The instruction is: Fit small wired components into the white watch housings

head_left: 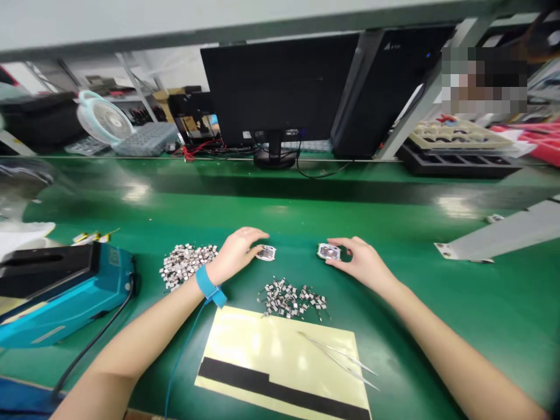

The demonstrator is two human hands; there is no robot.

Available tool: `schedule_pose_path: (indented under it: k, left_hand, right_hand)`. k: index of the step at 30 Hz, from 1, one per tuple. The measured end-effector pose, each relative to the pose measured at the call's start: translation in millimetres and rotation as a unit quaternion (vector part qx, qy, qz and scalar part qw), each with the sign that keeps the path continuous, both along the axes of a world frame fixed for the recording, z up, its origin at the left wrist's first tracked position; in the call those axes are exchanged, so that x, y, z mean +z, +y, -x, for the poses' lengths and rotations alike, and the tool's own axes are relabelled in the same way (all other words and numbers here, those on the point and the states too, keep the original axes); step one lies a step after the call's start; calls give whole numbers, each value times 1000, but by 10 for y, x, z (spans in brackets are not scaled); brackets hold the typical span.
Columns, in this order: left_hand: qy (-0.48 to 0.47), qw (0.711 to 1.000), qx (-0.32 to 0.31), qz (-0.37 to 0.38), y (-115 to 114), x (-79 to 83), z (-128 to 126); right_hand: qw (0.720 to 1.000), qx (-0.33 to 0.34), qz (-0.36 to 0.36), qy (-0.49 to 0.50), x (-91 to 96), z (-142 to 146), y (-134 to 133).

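My left hand point(238, 251) wears a blue wrist strap point(209, 286). Its index finger and thumb are spread, the thumb at the upper left edge of a small white-framed part point(266, 253) with a greyish middle; its other fingers are mostly hidden. Over to the right, my right hand point(361, 261) pinches a similar white-framed part point(329, 251) by its edges between thumb and fingers. Between and below the hands lies a loose pile of small metal components with leads point(284, 298). A bigger heap of small silvery pieces point(184, 265) lies left of my left hand.
Tweezers point(336, 356) rest on a yellow sheet point(245, 338) with a black strip. At left stands a blue-and-black machine point(100, 280) with a cable. A grey metal arm point(503, 230) juts in from the right. Behind are a monitor point(280, 93), a fan point(109, 119) and stacked trays point(459, 143).
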State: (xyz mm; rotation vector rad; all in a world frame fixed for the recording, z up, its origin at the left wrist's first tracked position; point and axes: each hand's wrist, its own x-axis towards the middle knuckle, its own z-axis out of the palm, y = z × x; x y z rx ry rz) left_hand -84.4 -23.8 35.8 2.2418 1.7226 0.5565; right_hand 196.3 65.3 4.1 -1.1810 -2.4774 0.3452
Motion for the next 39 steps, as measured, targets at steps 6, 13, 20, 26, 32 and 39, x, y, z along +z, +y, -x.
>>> schedule_pose_path:
  k: [6, 13, 20, 26, 32, 39]
  left_hand:
    - [30, 969, -236, 70, -36, -8, -625]
    - [57, 962, -259, 73, 117, -141, -858]
    - [15, 970, -228, 84, 124, -130, -726]
    - [-6, 985, -169, 18, 132, -150, -661]
    - [15, 983, -181, -33, 239, -331, -781]
    - [64, 971, -223, -63, 182, -332, -735]
  right_hand:
    - [997, 58, 26, 38, -166, 20, -319]
    - [994, 67, 22, 85, -274, 21, -312]
    - [993, 70, 17, 91, -249, 59, -301]
    - [991, 117, 12, 60, -176, 55, -279]
    - [990, 141, -4, -10, -114, 86, -255]
    - [989, 100, 5, -111, -65, 234, -304]
